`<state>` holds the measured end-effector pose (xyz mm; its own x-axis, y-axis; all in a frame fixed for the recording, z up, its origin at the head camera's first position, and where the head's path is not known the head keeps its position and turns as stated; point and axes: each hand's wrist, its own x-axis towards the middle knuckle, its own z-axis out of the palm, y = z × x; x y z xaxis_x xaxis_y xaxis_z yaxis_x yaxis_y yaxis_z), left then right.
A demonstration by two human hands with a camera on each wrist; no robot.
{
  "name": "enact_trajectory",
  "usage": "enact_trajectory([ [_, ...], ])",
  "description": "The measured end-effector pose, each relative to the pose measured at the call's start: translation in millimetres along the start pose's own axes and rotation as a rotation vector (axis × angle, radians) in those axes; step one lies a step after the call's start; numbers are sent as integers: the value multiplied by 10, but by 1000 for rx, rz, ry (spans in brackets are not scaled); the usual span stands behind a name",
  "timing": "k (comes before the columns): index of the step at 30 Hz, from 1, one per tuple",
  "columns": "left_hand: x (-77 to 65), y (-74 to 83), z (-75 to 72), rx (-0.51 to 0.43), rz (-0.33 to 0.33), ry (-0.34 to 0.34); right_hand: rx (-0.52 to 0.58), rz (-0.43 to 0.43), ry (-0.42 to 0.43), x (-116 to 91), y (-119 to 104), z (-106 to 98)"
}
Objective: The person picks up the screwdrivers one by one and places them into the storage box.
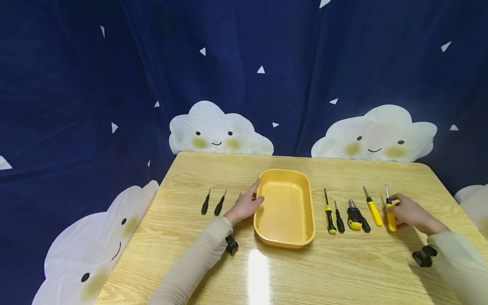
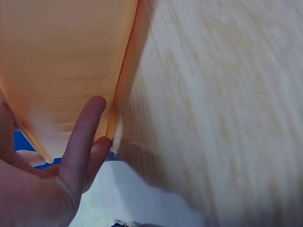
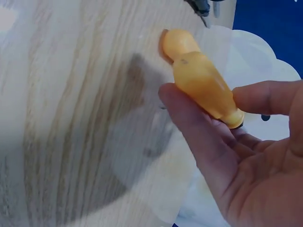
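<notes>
My right hand (image 1: 409, 212) holds a yellow-handled screwdriver (image 1: 390, 218) between thumb and fingers at the right end of a row of screwdrivers. Its shaft points away from me. In the right wrist view its handle (image 3: 203, 82) is pinched, with another yellow handle (image 3: 179, 45) just behind. My left hand (image 1: 245, 206) grips the left rim of an orange-yellow plastic tray (image 1: 284, 245), thumb over the edge. The left wrist view has fingers (image 2: 83, 137) against its outer wall. No tools lie in the tray.
Right of the tray lie a black-and-yellow screwdriver (image 1: 329, 220), a black screwdriver (image 1: 339, 222), a stubby screwdriver (image 1: 354, 219) and another yellow screwdriver (image 1: 375, 213). Left of it are black screwdrivers (image 1: 205, 205), one partly behind my left hand. A blue cloud-patterned curtain (image 1: 236, 84) backs the wooden table (image 1: 335, 271).
</notes>
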<state>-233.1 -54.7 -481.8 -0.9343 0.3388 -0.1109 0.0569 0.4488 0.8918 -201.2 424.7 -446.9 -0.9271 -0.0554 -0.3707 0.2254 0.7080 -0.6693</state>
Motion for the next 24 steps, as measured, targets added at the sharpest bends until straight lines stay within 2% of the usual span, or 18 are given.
enact_trajectory([
  [7,6,-10,-4,-26,3,-9,79,-42,-10,-31,-63,-5],
  [17,10,-2,-30,-67,-14,-22,88,-116,-16,-104,-409,66],
  [24,10,-18,-39,-163,-58,-76,91,-132,-32,-132,-549,148],
])
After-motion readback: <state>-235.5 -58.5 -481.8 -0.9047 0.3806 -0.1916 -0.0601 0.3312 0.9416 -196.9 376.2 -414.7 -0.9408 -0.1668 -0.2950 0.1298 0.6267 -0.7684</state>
